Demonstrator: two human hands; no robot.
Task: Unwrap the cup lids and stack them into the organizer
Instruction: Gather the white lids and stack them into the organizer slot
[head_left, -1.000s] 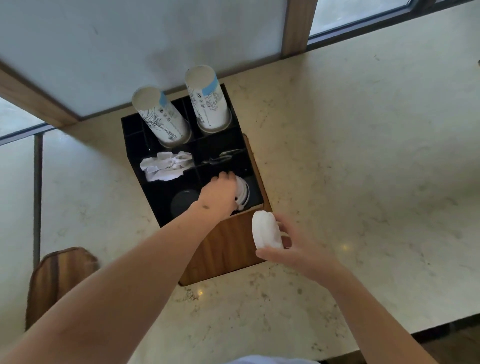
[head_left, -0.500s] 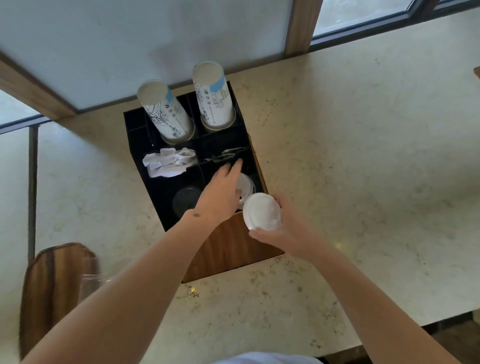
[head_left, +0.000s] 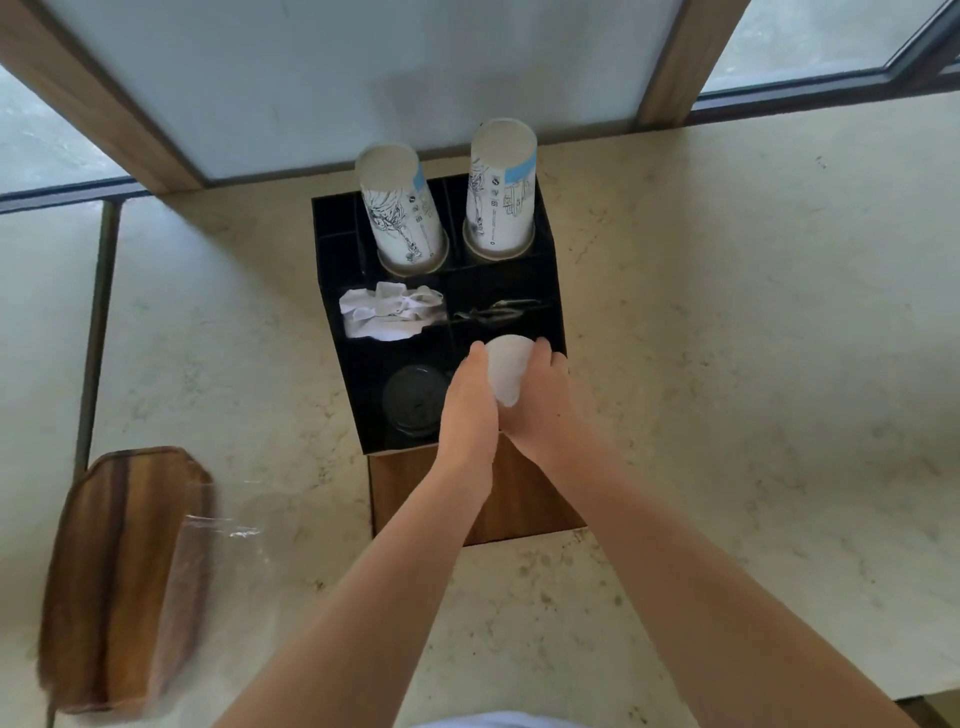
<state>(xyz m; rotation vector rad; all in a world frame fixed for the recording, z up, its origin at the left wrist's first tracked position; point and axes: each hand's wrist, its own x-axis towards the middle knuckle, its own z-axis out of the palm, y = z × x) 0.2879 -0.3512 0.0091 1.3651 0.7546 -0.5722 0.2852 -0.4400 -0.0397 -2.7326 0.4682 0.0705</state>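
Lowering the white lids (head_left: 506, 371) into the organizer (head_left: 550, 291), both the left hand (head_left: 467, 400) and right hand (head_left: 543, 402) clasp them; keeping them level should help them seat.

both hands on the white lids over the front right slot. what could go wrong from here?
1. The white lid stack looks tilted between the left hand and right hand; it may jam on the rim of the organizer or fan apart instead of dropping in flat.
2. The hands hide the slot, so alignment with lids below cannot be checked.
3. Clear plastic wrap lies loose by the wooden board; an elbow may sweep it off the counter.
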